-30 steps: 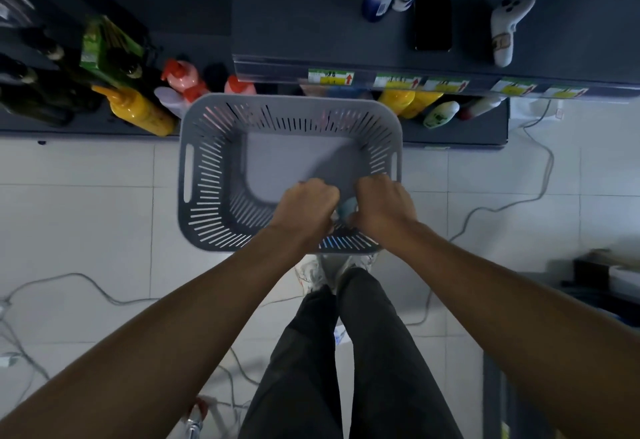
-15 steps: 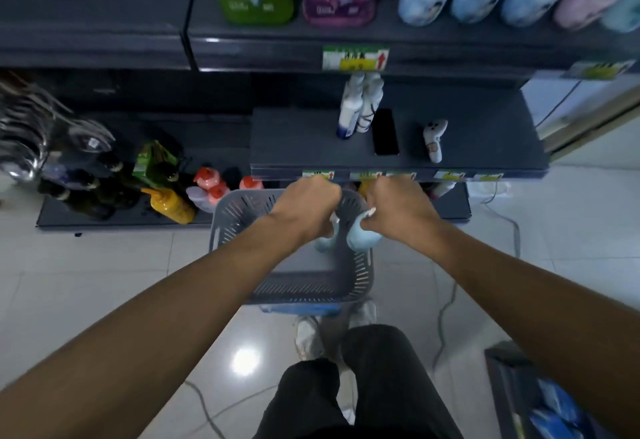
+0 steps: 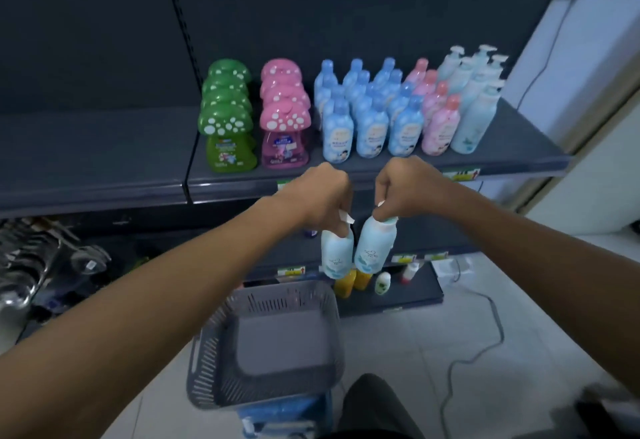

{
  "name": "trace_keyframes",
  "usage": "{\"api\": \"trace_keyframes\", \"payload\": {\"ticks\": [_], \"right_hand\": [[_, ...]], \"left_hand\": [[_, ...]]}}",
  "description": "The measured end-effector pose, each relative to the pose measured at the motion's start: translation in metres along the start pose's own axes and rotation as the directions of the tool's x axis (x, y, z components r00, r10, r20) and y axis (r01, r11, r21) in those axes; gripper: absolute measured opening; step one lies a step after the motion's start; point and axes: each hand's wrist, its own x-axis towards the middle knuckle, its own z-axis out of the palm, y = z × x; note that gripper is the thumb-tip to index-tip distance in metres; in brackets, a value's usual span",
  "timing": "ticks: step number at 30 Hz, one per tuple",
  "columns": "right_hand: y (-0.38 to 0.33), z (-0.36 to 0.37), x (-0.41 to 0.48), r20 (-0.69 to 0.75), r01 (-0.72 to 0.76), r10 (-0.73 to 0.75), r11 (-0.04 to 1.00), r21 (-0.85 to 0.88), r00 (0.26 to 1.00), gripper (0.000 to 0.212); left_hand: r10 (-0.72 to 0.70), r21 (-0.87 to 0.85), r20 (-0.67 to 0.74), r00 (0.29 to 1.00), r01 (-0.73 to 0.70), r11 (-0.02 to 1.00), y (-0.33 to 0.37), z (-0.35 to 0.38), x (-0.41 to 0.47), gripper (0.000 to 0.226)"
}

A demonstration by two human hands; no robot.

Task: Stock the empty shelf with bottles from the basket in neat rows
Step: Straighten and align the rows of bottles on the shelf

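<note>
Step in hand, as I read it: carrying bottles from basket to shelf. The left hand (image 3: pixel 320 196) and right hand (image 3: pixel 407 189) each hold one pale-blue pump bottle by the neck, fingers curled tight round the collar. The left bottle (image 3: pixel 336 253) and right bottle (image 3: pixel 374 248) hang side by side, just below the shelf (image 3: pixel 512 151) edge and beyond the far rim of the grey slatted plastic basket (image 3: pixel 207 362). I see no bottles left inside it. Bottles are smooth, glossy and round-shouldered. Next move, I judge: lift them over the shelf lip and stand both upright beside the matching pump row (image 3: pixel 474 119) at the right.
</note>
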Motion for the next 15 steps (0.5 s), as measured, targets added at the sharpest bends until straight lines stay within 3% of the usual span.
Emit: {"api": "trace_keyframes", "payload": {"ticks": [9,15], "right_hand": [[0.072,-0.099,-0.002,-0.118,0.041,-0.037,0.999,0.026,0.992,0.011],[0.131,-0.153,0.008,-0.132,0.073,-0.084,0.993,-0.088,0.988,0.013]], "left_hand": [[0.076,0.038,-0.077,0.994,-0.073,0.997,0.058,-0.072,0.067,0.025],[0.096,0.039,-0.101,0.99,-0.092,0.995,0.102,-0.099,0.12,0.017]]}}
